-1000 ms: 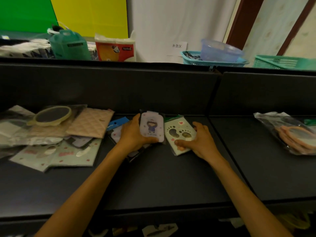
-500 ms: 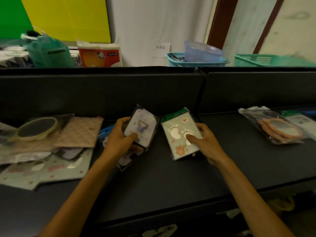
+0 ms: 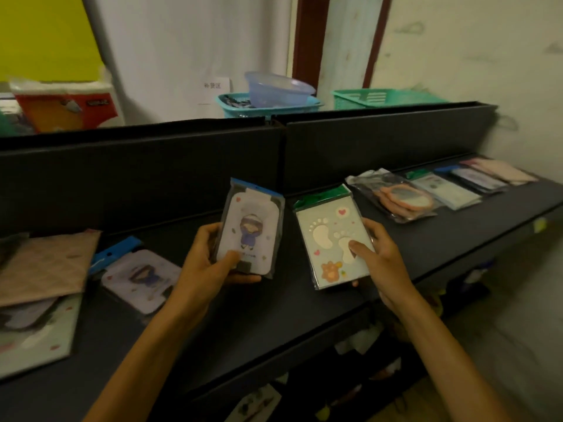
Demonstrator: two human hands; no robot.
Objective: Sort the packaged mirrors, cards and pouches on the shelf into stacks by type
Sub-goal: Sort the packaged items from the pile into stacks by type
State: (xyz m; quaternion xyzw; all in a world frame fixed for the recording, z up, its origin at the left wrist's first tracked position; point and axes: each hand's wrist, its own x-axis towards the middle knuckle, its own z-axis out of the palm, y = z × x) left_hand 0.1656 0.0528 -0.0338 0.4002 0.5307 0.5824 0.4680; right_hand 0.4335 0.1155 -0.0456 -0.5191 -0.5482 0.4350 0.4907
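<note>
Cards (image 3: 249, 231) (image 3: 333, 239) lifted higher, both grips kept — tilted

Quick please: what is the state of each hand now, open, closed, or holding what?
Left hand: closed, holding the cartoon girl pack.
Right hand: closed, holding the footprint pack.

The scene is dim and warm-toned, with soft, diffuse light and no hard shadows. The pale wall (image 3: 457, 50) toward 1 o'clock is the brightest area, while the dark shelf (image 3: 274, 315) swallows detail. Clear wrappers give faint glare: a sheen on the footprint card (image 3: 330, 239) and on the packaged mirror (image 3: 405, 199) at 2 o'clock. Wide-angle distortion bows the shelf edge, and items at 9 o'clock smear into blur. Below the shelf, toward 6 o'clock, everything sinks into murk.
</note>
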